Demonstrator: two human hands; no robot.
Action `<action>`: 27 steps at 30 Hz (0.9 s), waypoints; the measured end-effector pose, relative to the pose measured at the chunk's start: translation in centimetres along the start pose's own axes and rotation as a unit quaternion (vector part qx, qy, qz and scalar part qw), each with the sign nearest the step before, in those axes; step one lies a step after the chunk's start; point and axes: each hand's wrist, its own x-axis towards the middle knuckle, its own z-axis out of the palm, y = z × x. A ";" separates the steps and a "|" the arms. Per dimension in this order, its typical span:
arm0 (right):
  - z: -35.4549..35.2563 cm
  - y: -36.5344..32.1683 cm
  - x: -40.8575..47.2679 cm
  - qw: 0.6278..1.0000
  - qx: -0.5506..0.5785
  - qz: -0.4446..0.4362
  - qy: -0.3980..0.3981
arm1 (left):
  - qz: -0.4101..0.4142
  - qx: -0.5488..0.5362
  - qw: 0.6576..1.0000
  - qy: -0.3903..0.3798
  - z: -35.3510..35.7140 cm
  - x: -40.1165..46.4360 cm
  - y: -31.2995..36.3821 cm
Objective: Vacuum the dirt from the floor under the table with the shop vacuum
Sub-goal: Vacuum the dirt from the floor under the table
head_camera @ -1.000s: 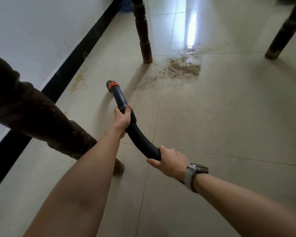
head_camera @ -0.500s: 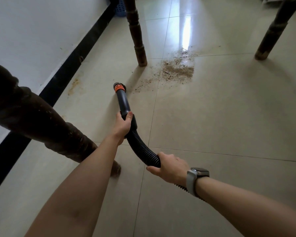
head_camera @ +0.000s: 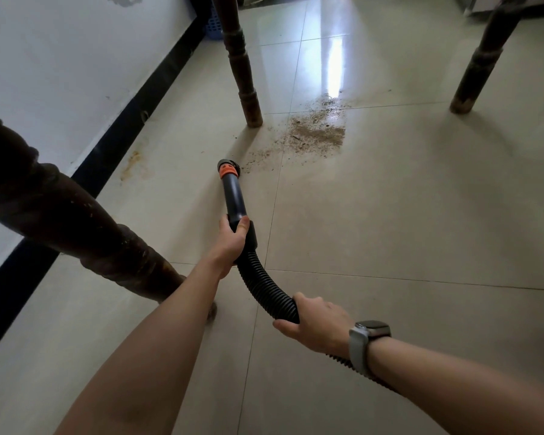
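Left hand point(head_camera: 233, 240) clenched around the rigid gray tube point(head_camera: 234, 199) at its joint with the ribbed black hose point(head_camera: 261, 284). Right hand point(head_camera: 319, 324), watch point(head_camera: 369, 335) on the wrist, grasping the hose lower down where it bends. Orange-collared nozzle point(head_camera: 228, 168) low over the pale tiled floor point(head_camera: 390, 215), at the near edge of thin scattered specks. Main patch of brown dirt point(head_camera: 316, 133) farther on, beside 1 dark wooden leg point(head_camera: 244, 73). Second leg point(head_camera: 481, 61) at upper right, third leg point(head_camera: 76, 230) close at left. Blue basket point(head_camera: 212, 23) by the white wall point(head_camera: 60, 58).
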 end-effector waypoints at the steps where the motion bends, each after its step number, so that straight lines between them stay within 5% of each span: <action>1: 0.0 0.2 -0.2 1.000 0.000 0.001 0.000 | 0.000 0.001 1.000 -0.002 0.2 -0.1 0.0; 27: -0.6 2.0 -0.8 0.999 0.031 0.021 -0.007 | 0.016 0.049 0.998 -0.037 3.0 0.2 0.4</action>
